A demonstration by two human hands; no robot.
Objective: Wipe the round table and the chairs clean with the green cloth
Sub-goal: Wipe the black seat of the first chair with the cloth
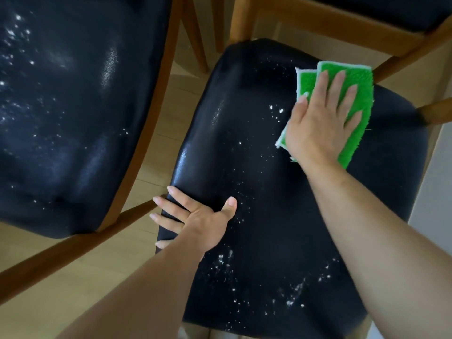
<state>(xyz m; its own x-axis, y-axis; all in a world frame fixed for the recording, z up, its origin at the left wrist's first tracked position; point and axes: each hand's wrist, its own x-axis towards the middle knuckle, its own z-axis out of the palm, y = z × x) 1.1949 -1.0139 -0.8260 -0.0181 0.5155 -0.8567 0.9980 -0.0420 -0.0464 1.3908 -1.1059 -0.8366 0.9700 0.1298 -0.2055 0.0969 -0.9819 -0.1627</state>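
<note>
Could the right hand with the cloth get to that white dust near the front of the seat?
Probably yes. The right hand presses the green cloth flat on the same seat, and nothing lies between it and the white specks nearer the person.

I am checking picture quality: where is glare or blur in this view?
Head view: pale glare streaks on the left chair seat, which looks blurred; a smaller sheen on the middle chair seat; right hand and green cloth fairly sharp; chair frames bend at the edges.
</note>
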